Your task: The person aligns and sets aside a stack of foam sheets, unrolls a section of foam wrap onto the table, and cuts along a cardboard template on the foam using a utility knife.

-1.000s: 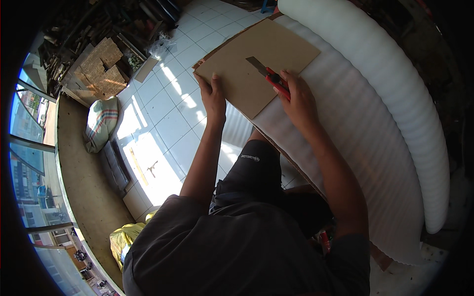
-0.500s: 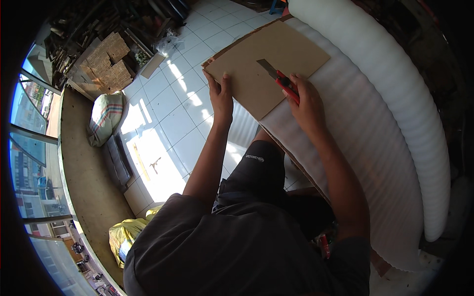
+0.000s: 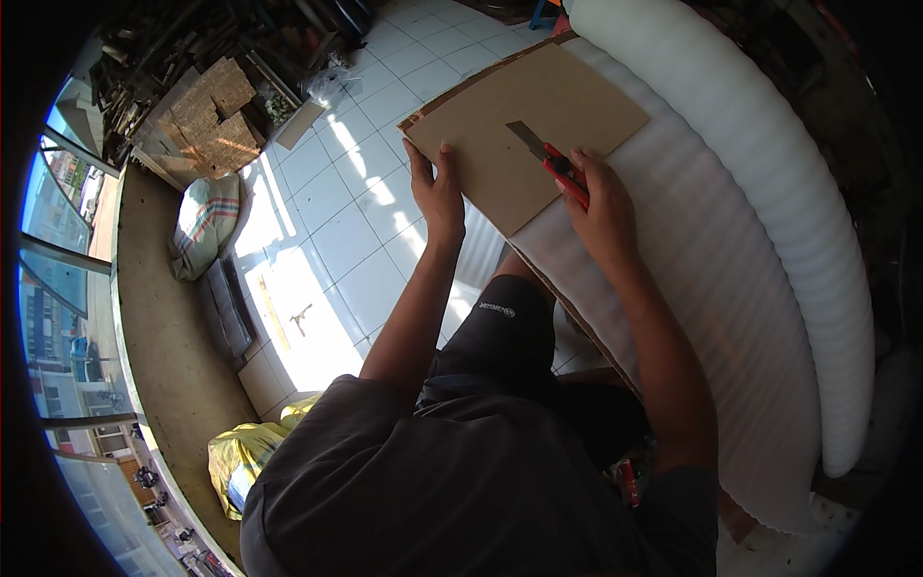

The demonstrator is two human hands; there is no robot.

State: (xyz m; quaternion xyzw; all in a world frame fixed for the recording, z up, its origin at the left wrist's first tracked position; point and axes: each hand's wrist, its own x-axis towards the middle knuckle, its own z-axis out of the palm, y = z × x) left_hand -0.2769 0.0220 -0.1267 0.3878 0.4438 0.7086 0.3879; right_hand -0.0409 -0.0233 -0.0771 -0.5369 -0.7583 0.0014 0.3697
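A flat brown board (image 3: 567, 96), like cardboard or thin fibreboard, rests on the white foam sheet (image 3: 711, 288) covering the work table. My left hand (image 3: 437, 188) grips the board's left edge, thumb on its face and index finger along the side; the other fingers are mostly hidden. In my right hand (image 3: 606, 212), fingers closed round the handle, is a red utility knife (image 3: 562, 170). Its long blade is extended and points up and left over the board. Whether the blade touches the surface I cannot tell.
A thick roll of white foam (image 3: 769, 163) curves along the table's right side. Beyond the tiled floor (image 3: 336, 207), broken particle board (image 3: 207, 120) and scrap wood lie at the upper left. A woven sack (image 3: 207, 226) and yellow bag (image 3: 240, 457) sit by the window wall.
The board and both hands appear slightly shifted to the right and down in the picture, along with the knife. My hold on each is unchanged.
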